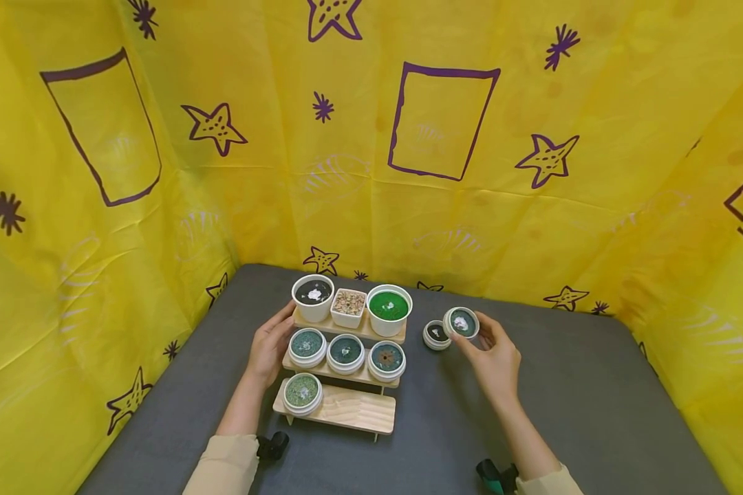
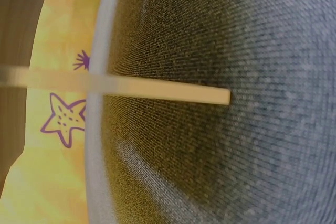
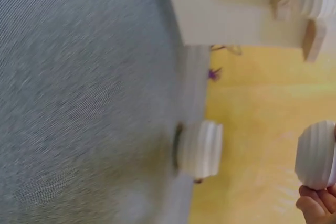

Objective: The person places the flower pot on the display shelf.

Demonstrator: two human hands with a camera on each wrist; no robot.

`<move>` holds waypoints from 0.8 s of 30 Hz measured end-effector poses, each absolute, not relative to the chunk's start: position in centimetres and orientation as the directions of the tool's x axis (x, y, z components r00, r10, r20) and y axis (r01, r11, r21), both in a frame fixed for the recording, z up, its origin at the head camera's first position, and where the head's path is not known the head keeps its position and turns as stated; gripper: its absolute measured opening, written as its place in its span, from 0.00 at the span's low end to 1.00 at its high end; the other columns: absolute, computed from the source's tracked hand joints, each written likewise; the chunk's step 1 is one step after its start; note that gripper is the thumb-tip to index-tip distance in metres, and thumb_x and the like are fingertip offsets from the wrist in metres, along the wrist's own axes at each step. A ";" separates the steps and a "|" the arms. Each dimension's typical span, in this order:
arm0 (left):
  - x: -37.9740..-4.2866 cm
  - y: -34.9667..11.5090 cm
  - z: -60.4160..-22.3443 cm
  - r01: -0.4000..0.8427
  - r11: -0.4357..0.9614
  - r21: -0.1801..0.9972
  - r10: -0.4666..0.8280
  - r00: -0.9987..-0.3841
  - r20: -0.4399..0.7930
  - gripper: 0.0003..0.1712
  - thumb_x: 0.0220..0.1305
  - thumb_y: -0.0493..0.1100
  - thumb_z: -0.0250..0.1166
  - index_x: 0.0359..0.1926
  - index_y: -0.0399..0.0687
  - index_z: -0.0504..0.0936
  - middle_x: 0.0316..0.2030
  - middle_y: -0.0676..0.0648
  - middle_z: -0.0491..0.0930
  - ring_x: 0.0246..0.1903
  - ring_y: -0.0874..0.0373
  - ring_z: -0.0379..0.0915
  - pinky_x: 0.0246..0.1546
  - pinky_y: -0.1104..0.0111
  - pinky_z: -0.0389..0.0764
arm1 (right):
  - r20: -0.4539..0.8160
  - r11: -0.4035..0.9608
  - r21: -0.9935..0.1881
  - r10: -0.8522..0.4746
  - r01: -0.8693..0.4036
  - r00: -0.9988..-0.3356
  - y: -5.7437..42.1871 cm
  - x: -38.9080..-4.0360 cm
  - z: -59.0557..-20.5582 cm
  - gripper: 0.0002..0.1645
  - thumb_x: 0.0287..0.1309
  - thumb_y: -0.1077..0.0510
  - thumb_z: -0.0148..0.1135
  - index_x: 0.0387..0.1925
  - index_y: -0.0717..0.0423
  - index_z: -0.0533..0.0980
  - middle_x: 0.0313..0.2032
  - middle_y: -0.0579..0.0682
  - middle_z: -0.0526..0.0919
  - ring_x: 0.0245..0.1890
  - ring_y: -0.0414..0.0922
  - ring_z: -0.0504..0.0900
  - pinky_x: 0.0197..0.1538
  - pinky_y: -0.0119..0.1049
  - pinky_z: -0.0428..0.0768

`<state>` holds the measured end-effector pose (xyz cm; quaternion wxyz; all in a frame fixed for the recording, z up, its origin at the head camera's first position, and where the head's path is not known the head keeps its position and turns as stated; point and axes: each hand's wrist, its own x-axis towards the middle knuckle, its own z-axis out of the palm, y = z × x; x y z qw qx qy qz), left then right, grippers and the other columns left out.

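My right hand (image 1: 495,357) pinches a small round white cup (image 1: 461,323) with a dark teal surface and pale patch inside. It is raised beside a similar white cup (image 1: 436,335) with dark contents, which stands on the table. In the right wrist view, the ridged side of the held cup (image 3: 314,156) shows above my fingertips. My left hand (image 1: 267,350) grips the upper left end of a three-tier wooden stand (image 1: 359,410); some of its fingers are hidden. The left wrist view shows a pale wooden strip (image 2: 178,92) but no hand.
The top tier bears a dark-filled cup (image 1: 313,297), a square dish of tan bits (image 1: 349,306) and a green-filled cup (image 1: 389,309). The middle tier holds three teal-topped cups, including one (image 1: 386,360) with a brown patch. A green-speckled cup (image 1: 303,393) sits at bottom left. Yellow cloth (image 1: 371,206) surrounds the grey table (image 1: 569,399).
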<state>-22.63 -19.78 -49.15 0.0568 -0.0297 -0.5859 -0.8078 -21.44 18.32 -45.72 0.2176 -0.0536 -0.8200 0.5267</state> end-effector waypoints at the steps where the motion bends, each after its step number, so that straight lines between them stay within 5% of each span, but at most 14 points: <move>1: -22.6 -19.8 -49.2 0.128 -0.306 0.944 -0.057 -0.992 0.116 0.26 0.74 0.37 0.50 0.71 0.41 0.64 0.51 0.71 0.79 0.52 0.75 0.77 0.56 0.81 0.76 | 0.308 0.433 -0.888 0.313 -0.154 -0.898 18.1 -21.2 -45.4 0.35 0.43 0.55 0.80 0.56 0.53 0.78 0.53 0.52 0.85 0.52 0.37 0.82 0.51 0.09 0.73; 6: -22.6 -19.7 -49.2 0.140 -0.310 0.940 -0.062 -0.990 0.128 0.20 0.74 0.38 0.50 0.63 0.57 0.74 0.51 0.71 0.80 0.52 0.75 0.77 0.55 0.81 0.76 | 0.364 0.408 -0.883 0.282 -0.233 -0.888 17.1 -20.1 -43.7 0.35 0.42 0.58 0.81 0.55 0.52 0.79 0.52 0.51 0.85 0.47 0.23 0.79 0.52 0.12 0.75; 10: -22.6 -19.7 -49.2 0.156 -0.316 0.936 -0.067 -0.988 0.141 0.19 0.74 0.37 0.50 0.56 0.64 0.78 0.51 0.70 0.81 0.51 0.74 0.78 0.55 0.81 0.77 | 0.395 0.378 -0.880 0.253 -0.286 -0.883 16.4 -19.2 -42.6 0.34 0.41 0.60 0.81 0.55 0.51 0.80 0.52 0.51 0.85 0.47 0.23 0.79 0.53 0.13 0.75; 24: -22.6 -19.7 -49.2 0.143 -0.321 0.936 -0.066 -0.990 0.128 0.20 0.74 0.37 0.50 0.55 0.67 0.78 0.50 0.70 0.81 0.51 0.74 0.78 0.55 0.80 0.77 | 0.510 0.334 -0.830 0.129 -0.447 -0.850 14.3 -16.5 -41.1 0.37 0.37 0.67 0.81 0.54 0.51 0.81 0.50 0.53 0.87 0.49 0.26 0.82 0.55 0.19 0.78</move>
